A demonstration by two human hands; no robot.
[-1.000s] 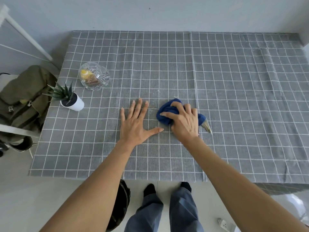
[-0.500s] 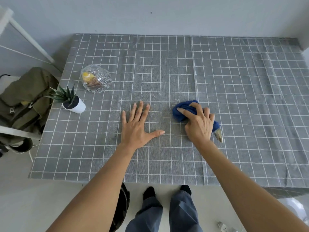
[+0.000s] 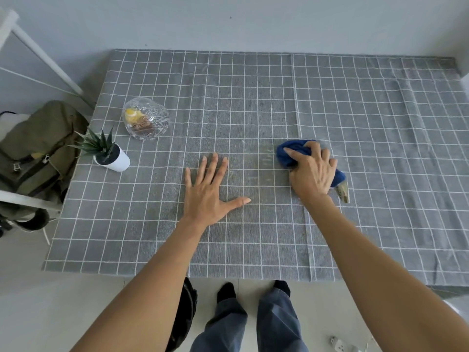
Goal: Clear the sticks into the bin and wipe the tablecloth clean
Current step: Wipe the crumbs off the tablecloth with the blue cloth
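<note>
Blue cloth (image 3: 291,154) farther right now

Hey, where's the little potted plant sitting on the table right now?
In the head view, the small spiky green plant in a white pot stands at the left edge of the grey checked tablecloth, just in front and left of the clear glass dish.

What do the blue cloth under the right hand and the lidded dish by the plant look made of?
Blue cloth: soft fabric, probably microfibre or terry; it bunches matte under the right hand.
Lidded dish: clear cut glass or moulded plastic; faceted, glinting, contents visible through it.
</note>
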